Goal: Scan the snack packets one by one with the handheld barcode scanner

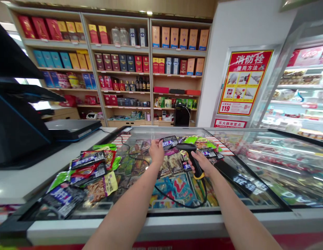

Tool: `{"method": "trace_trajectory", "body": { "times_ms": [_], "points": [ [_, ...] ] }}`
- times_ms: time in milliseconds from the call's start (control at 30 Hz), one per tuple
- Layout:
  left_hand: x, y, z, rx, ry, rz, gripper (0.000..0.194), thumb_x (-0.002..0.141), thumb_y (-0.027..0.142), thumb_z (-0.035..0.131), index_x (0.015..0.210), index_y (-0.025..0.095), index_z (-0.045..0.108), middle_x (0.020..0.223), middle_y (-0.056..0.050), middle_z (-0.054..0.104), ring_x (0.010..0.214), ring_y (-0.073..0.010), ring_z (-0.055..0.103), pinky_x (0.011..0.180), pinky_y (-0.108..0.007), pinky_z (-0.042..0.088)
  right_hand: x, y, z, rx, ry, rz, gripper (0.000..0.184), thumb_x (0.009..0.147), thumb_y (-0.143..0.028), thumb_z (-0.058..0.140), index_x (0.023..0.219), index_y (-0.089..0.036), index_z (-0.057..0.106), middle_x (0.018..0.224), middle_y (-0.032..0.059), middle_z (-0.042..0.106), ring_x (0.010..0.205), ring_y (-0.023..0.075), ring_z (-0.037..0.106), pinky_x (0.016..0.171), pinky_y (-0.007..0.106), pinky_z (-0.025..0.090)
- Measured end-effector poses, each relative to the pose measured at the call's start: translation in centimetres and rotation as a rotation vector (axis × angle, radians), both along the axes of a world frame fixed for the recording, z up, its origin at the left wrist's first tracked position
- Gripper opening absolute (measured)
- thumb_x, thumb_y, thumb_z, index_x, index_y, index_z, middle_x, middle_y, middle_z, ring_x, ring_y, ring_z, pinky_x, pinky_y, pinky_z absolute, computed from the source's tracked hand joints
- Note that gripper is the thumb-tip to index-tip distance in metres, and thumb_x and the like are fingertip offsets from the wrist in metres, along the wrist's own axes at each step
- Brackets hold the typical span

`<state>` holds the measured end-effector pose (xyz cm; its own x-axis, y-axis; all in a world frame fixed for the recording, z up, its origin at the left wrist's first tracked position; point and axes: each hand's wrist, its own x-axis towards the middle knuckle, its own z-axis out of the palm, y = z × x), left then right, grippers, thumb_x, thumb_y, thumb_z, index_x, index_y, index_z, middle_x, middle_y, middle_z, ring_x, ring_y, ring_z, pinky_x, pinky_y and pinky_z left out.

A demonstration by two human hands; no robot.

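Observation:
My left hand (156,151) is closed on a small dark snack packet (169,142), lifted just above the glass lid of a chest freezer (140,132). My right hand (202,164) grips the handle of a black barcode scanner (190,152) with a yellow band; its head points left toward the packet. The scanner's black cable (177,203) loops over the glass toward me. More packets (208,151) lie just beyond the scanner.
A pile of snack packets (90,170) lies on the glass at left. A black till screen and stand (17,114) sit on the white counter at far left. Shelves of boxed goods (140,62) fill the back wall; a second freezer (281,156) and chilled case stand right.

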<state>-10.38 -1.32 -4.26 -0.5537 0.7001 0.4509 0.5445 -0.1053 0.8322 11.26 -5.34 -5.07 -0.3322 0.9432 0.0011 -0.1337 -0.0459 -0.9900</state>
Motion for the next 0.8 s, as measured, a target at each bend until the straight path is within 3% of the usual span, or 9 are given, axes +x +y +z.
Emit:
{"method": "trace_trajectory", "body": {
  "times_ms": [233,633,800],
  "points": [
    [-4.9,-2.0,1.0,-0.081,0.011,0.105,0.015,0.086,0.033,0.051,0.091,0.02,0.056,0.081,-0.005,0.069,0.081,-0.0191,0.065,0.075,-0.029,0.044,-3.7,-0.6,1.1,-0.019,-0.007,0.083,0.043,0.072,-0.057,0.067,0.077,-0.019,0.049,0.055,-0.0032,0.058,0.037,0.0083,0.05,0.034,0.021,0.043],
    [-21.1,-8.6,2.7,-0.181,0.165,0.385,0.022,0.086,0.036,0.049,0.096,0.019,0.058,0.09,-0.008,0.071,0.089,-0.0242,0.065,0.081,-0.035,0.045,-16.5,-2.2,3.2,-0.041,-0.061,0.313,0.04,0.076,-0.055,0.063,0.079,-0.02,0.043,0.05,-0.0061,0.054,0.034,0.0078,0.047,0.033,0.02,0.04],
    [-25.8,-10.5,3.3,-0.311,0.165,0.465,0.024,0.087,0.037,0.047,0.101,0.02,0.058,0.099,-0.012,0.071,0.101,-0.0285,0.063,0.086,-0.04,0.044,-20.9,-2.7,3.5,-0.043,-0.058,0.381,0.039,0.078,-0.055,0.061,0.084,-0.021,0.043,0.05,-0.0071,0.054,0.034,0.0084,0.048,0.034,0.02,0.041]
  ]
}}
